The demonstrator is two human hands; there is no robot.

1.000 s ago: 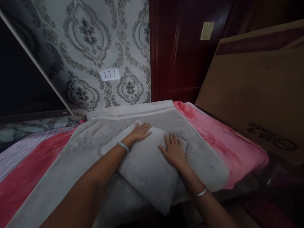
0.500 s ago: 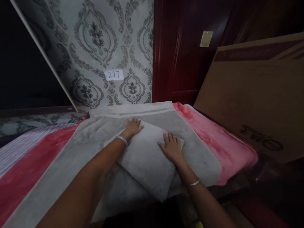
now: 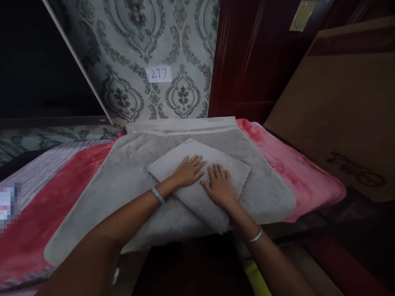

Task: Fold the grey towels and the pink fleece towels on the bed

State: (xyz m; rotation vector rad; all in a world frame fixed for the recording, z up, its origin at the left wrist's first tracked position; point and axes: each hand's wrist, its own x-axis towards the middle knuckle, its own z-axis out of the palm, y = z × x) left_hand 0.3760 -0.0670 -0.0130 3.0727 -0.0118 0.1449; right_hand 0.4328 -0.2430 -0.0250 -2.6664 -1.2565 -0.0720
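Observation:
A folded grey cloth [image 3: 197, 201], soft and plush like a towel, lies turned like a diamond in front of me. My left hand [image 3: 189, 170] rests flat on its middle, fingers stretched out. Close beside it, my right hand [image 3: 221, 185] presses flat on the cloth's right half with the fingers slightly spread. Beneath is a larger grey plush cover [image 3: 123, 213], spread over the table. One corner of the folded cloth points at the wall, another toward me at the table's front edge.
Red and pink plush fabric [image 3: 274, 160] shows at both sides of the cover, with striped cloth [image 3: 40, 172] at left. A dark screen [image 3: 55, 61] stands at the left back. A large cardboard box [image 3: 345, 111] leans at right. A paper marked 277 [image 3: 159, 74] is on the patterned wall.
My left hand has moved from the folded cloth's far left edge toward its middle, nearer my right hand. The right hand stays flat on the cloth. The view has tilted down.

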